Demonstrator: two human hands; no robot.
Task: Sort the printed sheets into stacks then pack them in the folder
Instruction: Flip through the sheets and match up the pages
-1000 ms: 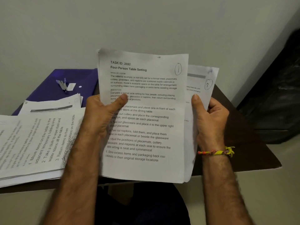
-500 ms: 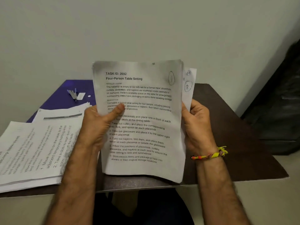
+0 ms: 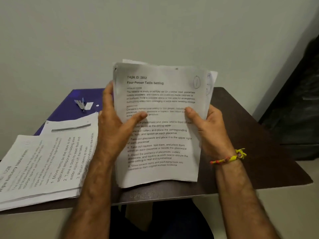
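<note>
White printed sheets (image 3: 160,128) being held upright above dark brown surface (image 3: 259,152). Left hand (image 3: 115,128) gripping left edge, thumb pressing front page; right hand (image 3: 207,128) gripping right edge likewise. Sorted stack (image 3: 43,166) lying at left, partly overlapping purple folder (image 3: 69,104).

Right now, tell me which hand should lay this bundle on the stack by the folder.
Probably left. The left hand grips the bundle on the side nearest the stack and blue folder; the right hand would have to cross over.
</note>
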